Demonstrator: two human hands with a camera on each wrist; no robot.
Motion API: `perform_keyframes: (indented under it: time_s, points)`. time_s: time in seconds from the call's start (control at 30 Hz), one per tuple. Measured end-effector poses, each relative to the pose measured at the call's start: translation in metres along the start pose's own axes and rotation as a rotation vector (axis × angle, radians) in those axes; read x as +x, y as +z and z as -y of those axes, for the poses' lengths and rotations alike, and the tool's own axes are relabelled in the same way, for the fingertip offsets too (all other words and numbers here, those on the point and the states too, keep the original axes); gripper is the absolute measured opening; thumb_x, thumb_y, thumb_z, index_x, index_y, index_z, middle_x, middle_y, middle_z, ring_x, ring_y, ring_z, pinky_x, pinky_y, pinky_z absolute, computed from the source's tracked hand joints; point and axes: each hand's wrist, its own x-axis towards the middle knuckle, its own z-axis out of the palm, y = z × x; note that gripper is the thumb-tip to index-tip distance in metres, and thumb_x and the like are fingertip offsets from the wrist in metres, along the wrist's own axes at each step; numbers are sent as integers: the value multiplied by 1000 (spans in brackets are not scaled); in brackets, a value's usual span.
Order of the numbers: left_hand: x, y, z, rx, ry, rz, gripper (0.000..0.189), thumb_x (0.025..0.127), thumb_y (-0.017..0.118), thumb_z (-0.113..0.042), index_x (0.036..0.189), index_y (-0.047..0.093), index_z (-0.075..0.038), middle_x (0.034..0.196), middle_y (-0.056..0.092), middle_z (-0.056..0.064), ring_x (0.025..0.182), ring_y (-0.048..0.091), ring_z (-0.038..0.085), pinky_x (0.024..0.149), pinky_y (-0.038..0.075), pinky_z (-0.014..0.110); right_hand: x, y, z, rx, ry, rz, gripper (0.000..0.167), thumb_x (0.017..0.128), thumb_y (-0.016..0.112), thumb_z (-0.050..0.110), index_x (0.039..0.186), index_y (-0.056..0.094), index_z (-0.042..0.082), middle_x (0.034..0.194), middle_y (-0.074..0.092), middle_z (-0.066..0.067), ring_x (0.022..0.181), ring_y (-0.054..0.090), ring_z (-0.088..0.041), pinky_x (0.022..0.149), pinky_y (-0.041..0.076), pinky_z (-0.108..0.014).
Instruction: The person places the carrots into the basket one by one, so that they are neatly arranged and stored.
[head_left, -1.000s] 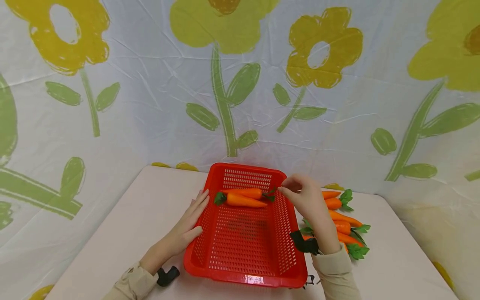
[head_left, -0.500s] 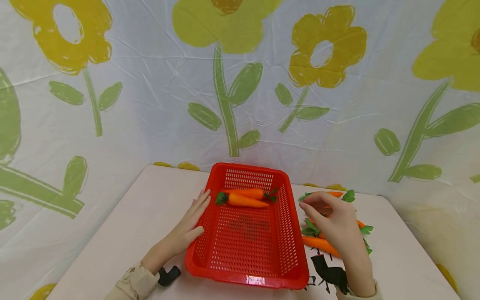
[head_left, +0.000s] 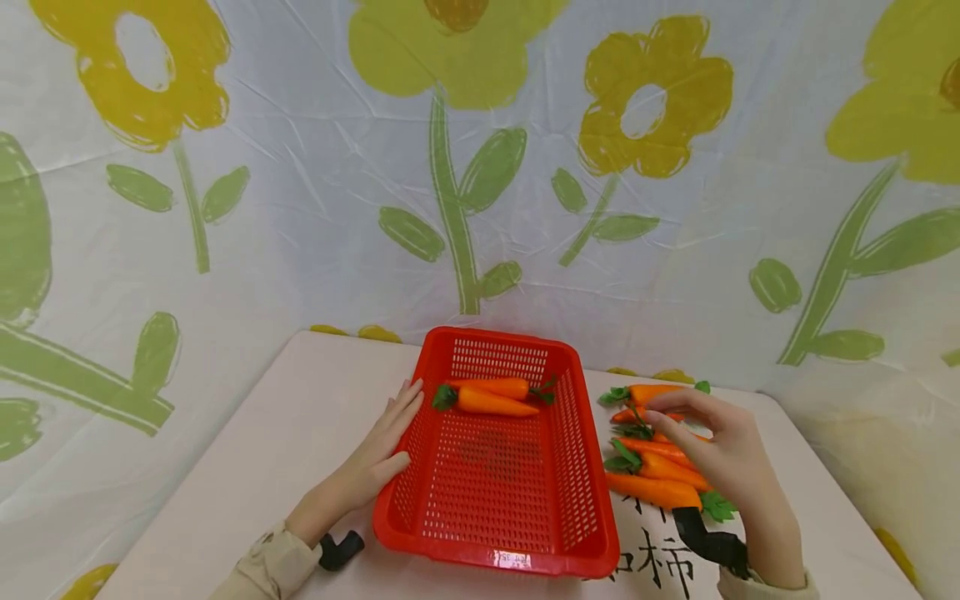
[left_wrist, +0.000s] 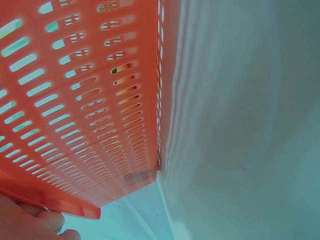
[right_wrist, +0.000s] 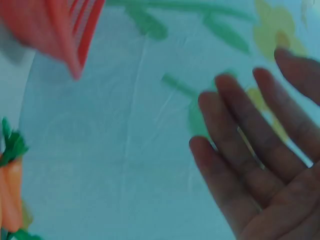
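Observation:
My left hand (head_left: 375, 454) rests with straight fingers on the left rim of a red perforated basket (head_left: 495, 560). In the left wrist view, its fingertips (left_wrist: 49, 220) lie against that rim. Two orange carrots with green tops lie in the far part of the basket, a front carrot (head_left: 491, 403) and a rear carrot (head_left: 513, 387). Over the right side of the table, my right hand (head_left: 731, 442) hovers above several loose carrots (head_left: 654, 490), partly hiding them. Its fingers are spread and hold nothing, as the right wrist view of the hand (right_wrist: 265, 165) shows.
A pale table (head_left: 292, 425) carries everything. Black written characters (head_left: 666, 560) show on its surface at the front right. Flower-printed cloth (head_left: 330, 208) hangs behind and around the table. Black straps (head_left: 708, 542) sit at both wrists.
My right hand has moved from above the basket's right rim rightward to the loose carrots, uncovering more of them. The left hand stays on the rim, and the two carrots in the basket have not moved.

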Motion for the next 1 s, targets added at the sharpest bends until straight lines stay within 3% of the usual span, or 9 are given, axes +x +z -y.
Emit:
perform_keyframes:
  time_s: [0.13,0.23,0.57,0.77,1.0]
  points:
    - [-1,1,1,8,1,2,81,82,42,1,159,17,-7,166,6,4,151,-3,37,120,-5,38,-4,-6,-24,-56,73,35,20,86,73,2,98,75,18,94,73,4,90,60,1,78,45,-11]
    - [0,1,0,10,3,1,81,82,42,1,159,17,-6,166,7,8,150,-3,39,119,-6,35,-7,-10,-41,-74,124,63,14,89,71,7,101,75,15,95,73,2,89,61,2,78,46,-11]
    - [-1,0,1,3,-7,0,81,82,43,1,159,18,-6,166,8,12,151,-4,33,118,-7,28,-24,-21,-100,18,344,139,22,94,67,16,109,71,0,101,73,-2,88,67,-1,71,54,-18]
    - [-1,0,2,0,-5,0,81,82,43,1,159,18,-7,165,8,15,152,-5,32,119,-7,31,-37,-21,-129,97,383,147,26,94,67,12,110,68,-8,98,74,6,88,68,-4,73,53,-16]
    - [0,1,1,2,-7,1,81,82,43,1,159,17,-7,166,7,8,152,-4,31,120,-6,39,-51,-21,-148,126,457,137,29,94,67,13,111,66,-10,97,75,1,88,64,0,75,50,-13]
